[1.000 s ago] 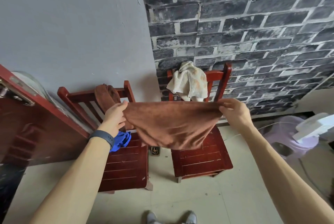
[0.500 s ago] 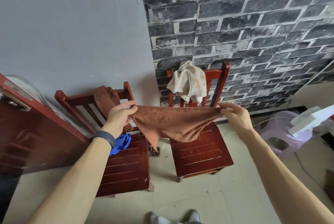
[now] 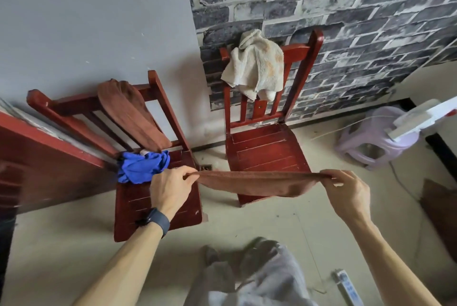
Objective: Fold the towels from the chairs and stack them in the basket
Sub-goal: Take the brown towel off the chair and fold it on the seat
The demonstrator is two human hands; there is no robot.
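A brown towel is stretched flat between my hands, seen almost edge-on. My left hand pinches its left end and my right hand pinches its right end, above the front of the right red chair. A cream towel hangs over that chair's backrest. On the left red chair a second brown towel drapes over the backrest and a blue towel lies crumpled on the seat. No basket is in view.
A red wooden door or cabinet stands at the left. A lilac plastic stool with a white object over it sits at the right. A white power strip lies on the floor near my legs.
My hands have come down and toward me with the brown towel. It hung as a sagging sheet before; now it is pulled taut and level. The view has tilted downward.
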